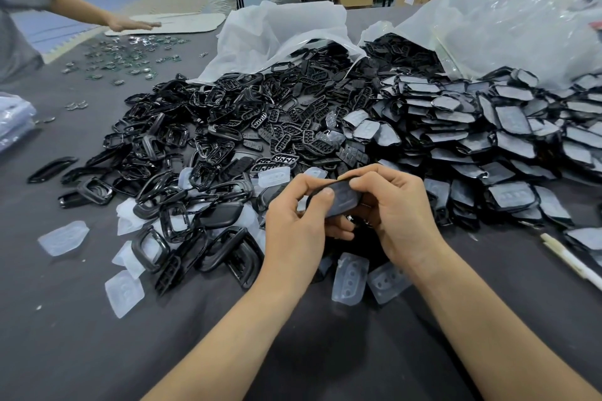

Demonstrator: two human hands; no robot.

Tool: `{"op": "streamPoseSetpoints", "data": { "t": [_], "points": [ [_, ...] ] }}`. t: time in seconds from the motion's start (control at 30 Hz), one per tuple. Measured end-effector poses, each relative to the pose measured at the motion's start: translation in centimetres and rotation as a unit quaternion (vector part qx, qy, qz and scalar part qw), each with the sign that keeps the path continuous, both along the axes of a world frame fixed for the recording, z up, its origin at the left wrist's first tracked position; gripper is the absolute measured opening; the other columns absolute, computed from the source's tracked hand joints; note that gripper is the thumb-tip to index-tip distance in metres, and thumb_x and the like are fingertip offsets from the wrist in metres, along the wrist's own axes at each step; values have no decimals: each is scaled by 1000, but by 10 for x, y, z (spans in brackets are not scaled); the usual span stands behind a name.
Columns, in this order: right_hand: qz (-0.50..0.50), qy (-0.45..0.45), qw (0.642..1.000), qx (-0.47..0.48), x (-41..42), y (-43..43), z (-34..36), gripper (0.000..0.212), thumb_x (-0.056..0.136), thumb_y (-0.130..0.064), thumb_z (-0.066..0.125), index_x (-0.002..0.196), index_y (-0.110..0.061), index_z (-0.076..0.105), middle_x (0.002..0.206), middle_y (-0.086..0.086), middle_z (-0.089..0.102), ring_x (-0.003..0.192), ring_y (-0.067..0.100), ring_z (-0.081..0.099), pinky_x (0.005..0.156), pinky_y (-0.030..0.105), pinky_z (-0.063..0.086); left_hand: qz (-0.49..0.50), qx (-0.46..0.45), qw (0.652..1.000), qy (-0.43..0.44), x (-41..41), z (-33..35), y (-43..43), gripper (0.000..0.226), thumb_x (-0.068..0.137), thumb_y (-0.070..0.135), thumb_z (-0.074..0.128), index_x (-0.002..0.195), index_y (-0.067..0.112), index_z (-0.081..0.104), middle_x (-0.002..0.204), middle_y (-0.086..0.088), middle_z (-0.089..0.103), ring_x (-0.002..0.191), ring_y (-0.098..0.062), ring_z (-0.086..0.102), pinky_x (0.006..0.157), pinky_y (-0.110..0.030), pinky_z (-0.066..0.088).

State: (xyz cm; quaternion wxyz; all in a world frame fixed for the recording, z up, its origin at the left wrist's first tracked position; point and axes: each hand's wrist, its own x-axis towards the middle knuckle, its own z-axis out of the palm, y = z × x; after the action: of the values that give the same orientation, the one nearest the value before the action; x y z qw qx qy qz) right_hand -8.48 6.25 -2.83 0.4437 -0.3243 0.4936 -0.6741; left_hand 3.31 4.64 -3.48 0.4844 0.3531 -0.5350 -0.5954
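Near side of the heap of black frames [208, 140], above the counter [65, 335]: one black fob shell [342, 200], raised clear of it. Left end is pinched by the left grip [293, 221], thumb on top; right edge by the right grip [391, 205], fingers curled. Clear silicone pads [350, 278] lie nearer still.

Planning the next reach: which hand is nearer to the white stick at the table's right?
Right. The right hand is left of the white stick; the left hand is farther left. Both hold one black shell.
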Motion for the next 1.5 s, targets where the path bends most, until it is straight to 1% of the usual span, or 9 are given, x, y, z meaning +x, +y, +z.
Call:
{"op": "streamPoseSetpoints", "data": {
  "t": [0.13,0.37,0.53,0.77,0.9,1.03,1.2,1.37,1.5],
  "points": [
    [-6,20,1000,6,-1,1,-1,25,84,6,55,68,-6,71,63,12,65,60,24,59,54,29,51,-8,30,999,15,0,0,-2,22,96,-1,47,84,8,62,67,-3,66,48,-15,59,47,-23,50],
    [47,11,999,22,-7,1,2,17,91,-9,58,91,-10,74,84,14,73,71,21,68,61,25,56,-7,163,982,91,1,5,-10,21,96,0,46,85,5,63,62,-3,67,49,-13,60,47,-20,50],
    [46,20,998,29,-10,2,2,20,94,-10,54,93,-8,74,87,16,73,75,25,69,66,27,57,-21,163,980,113,1,5,-10,28,96,0,42,86,3,69,69,-8,69,54,-16,63,51,-23,53],
    [35,28,999,27,-13,1,4,16,91,-8,59,85,-6,73,77,14,72,66,21,69,59,24,56,-23,159,980,117,2,4,-12,36,95,0,40,86,7,74,74,-9,70,56,-17,63,53,-24,54],
    [20,53,997,46,-13,0,1,10,86,-5,65,79,-6,71,73,14,68,62,19,66,55,22,54,-28,135,987,78,2,3,-12,38,95,-2,42,85,13,75,73,-7,71,54,-16,61,53,-23,53],
    [26,95,993,58,-15,-2,-1,15,88,-1,62,77,-9,68,72,11,65,65,17,61,59,22,55,-23,59,998,2,2,-1,-10,23,95,2,52,93,15,71,70,0,69,53,-13,61,54,-23,53],
    [54,233,968,79,-13,-3,-4,21,96,-3,51,82,-17,61,73,1,60,65,10,55,58,17,47,-13,-24,994,-105,1,-6,-10,17,88,3,65,99,16,68,62,7,66,50,-9,61,52,-20,52],
    [35,323,941,96,-13,-4,-5,19,97,-8,50,83,-18,58,74,1,59,69,15,52,70,34,45,-22,-57,984,-167,2,-8,-10,15,89,5,64,99,16,66,62,6,67,48,-11,64,49,-19,50],
    [33,288,955,54,-10,-2,0,18,93,-2,56,82,-14,63,70,-1,63,57,-1,56,56,13,46,-14,-50,984,-168,3,-9,-12,20,92,2,58,92,21,62,58,6,66,49,-12,65,50,-20,52]
  ]
}}
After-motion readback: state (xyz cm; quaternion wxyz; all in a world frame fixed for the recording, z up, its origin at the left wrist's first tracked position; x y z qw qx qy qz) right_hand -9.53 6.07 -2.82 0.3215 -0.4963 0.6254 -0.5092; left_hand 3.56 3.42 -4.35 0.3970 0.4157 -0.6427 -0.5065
